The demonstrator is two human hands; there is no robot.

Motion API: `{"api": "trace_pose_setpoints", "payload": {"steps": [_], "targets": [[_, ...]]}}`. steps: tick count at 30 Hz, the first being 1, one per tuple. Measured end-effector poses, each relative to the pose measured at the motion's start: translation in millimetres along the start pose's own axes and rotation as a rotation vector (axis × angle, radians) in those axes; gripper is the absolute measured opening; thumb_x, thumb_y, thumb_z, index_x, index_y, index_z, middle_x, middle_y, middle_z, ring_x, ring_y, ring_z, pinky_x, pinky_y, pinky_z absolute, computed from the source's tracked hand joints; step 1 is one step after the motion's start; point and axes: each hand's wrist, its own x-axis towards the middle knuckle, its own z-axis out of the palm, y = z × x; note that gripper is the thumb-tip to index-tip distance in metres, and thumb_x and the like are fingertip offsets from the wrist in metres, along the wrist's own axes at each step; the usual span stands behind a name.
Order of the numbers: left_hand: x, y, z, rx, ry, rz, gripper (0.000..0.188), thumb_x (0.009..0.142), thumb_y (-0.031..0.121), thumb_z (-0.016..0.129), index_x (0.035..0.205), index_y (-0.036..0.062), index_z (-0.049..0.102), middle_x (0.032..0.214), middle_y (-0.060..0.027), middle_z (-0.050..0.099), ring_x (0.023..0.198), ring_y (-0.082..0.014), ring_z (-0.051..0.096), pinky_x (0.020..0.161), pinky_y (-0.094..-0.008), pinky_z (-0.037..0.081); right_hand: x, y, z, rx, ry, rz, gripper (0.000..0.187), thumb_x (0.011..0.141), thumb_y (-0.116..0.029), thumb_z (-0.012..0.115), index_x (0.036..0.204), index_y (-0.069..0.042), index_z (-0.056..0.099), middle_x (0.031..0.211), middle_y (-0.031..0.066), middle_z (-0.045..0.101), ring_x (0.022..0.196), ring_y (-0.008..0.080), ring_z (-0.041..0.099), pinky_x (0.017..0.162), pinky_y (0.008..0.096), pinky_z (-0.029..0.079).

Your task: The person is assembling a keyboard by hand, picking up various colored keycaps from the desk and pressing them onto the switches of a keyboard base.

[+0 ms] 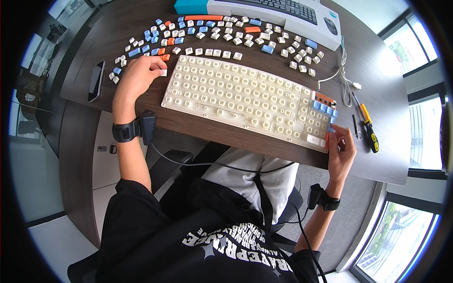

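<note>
A cream keyboard (236, 94) with most of its keycaps off lies across the dark table (377, 155). A few blue and orange caps sit at its right end. My right hand (340, 148) rests at the keyboard's near right corner, its fingers pressing a blue keycap (331, 129) there. My left hand (139, 75) lies left of the keyboard with its fingers closed on a white keycap (163, 72). Several loose white, blue and orange keycaps (222, 33) are spread behind the keyboard.
A keyboard box (264, 12) stands at the far edge. A black phone (96, 80) lies at the left. A white cable (344, 78), a yellow-handled screwdriver (369, 127) and a small puller tool (356, 127) lie at the right. Windows at the right.
</note>
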Motion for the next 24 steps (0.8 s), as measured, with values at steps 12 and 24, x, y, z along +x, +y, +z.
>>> {"api": "trace_pose_setpoints", "payload": {"steps": [12, 24], "targets": [[-6, 11, -1, 0.053, 0.159, 0.026, 0.021, 0.095, 0.011, 0.069, 0.113, 0.0007, 0.074, 0.101, -0.0184, 0.076, 0.093, -0.0307, 0.074, 0.084, -0.0381, 0.056, 0, -2, 0, 0.002, 0.014, -0.024, 0.016, 0.094, 0.003, 0.065, 0.108, 0.000, 0.072, 0.078, 0.0009, 0.057, 0.066, 0.0055, 0.052, 0.058, 0.0229, 0.042], [12, 208, 58, -0.050, -0.028, 0.738, 0.021, 0.095, 0.014, 0.069, 0.112, 0.0011, 0.071, 0.098, -0.0105, 0.070, 0.091, -0.0260, 0.066, 0.085, -0.0374, 0.052, 0, -7, -3, 0.018, 0.016, -0.025, 0.019, 0.090, 0.005, 0.067, 0.108, 0.001, 0.072, 0.077, 0.0047, 0.055, 0.062, 0.0103, 0.051, 0.059, 0.0256, 0.045]]}}
